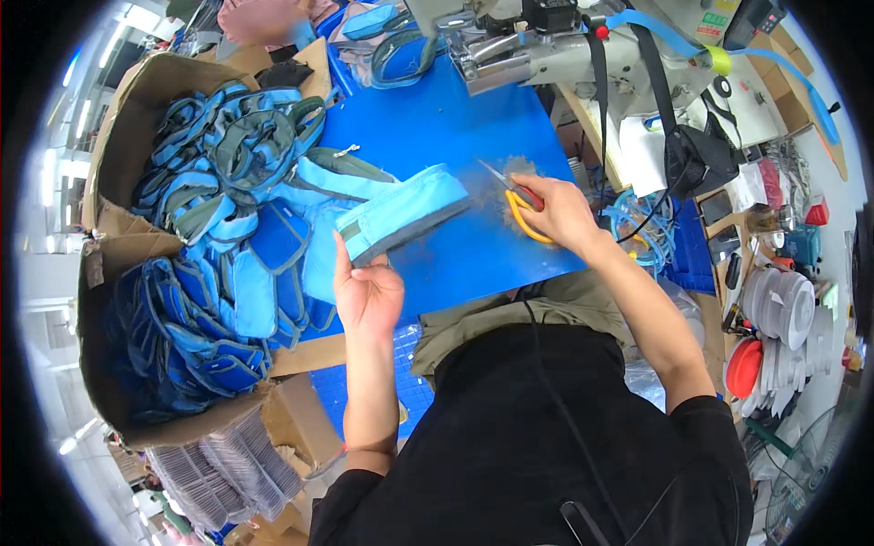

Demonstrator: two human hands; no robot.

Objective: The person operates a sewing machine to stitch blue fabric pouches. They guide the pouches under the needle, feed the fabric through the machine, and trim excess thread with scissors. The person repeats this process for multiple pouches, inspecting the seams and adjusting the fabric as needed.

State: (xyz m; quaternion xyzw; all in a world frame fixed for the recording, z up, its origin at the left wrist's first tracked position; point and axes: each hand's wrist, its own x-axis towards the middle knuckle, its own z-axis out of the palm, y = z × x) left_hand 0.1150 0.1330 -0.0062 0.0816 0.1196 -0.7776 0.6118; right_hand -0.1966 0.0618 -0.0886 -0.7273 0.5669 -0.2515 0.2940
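Observation:
My left hand (pixel 371 298) holds up a light blue sewn fabric piece (pixel 405 211) with a dark grey lower edge, tilted with its right end higher. The fingers grip its near left end, and some of them are hidden behind it. In my right hand (pixel 564 214) is a pair of scissors (pixel 515 207) with yellow and red handles, its blades pointing away to the upper left. The scissors are apart from the fabric piece. Both hands are over the blue tabletop (pixel 437 123). Dark lint (pixel 492 223) lies near the scissors.
Cardboard boxes (pixel 107 314) at the left hold heaps of blue and grey fabric pieces (pixel 246 146), some spilling onto the tabletop. A sewing machine (pixel 510 68) stands at the far right. Beyond it are tape rolls (pixel 783 305) and tangled blue tubing (pixel 642 227).

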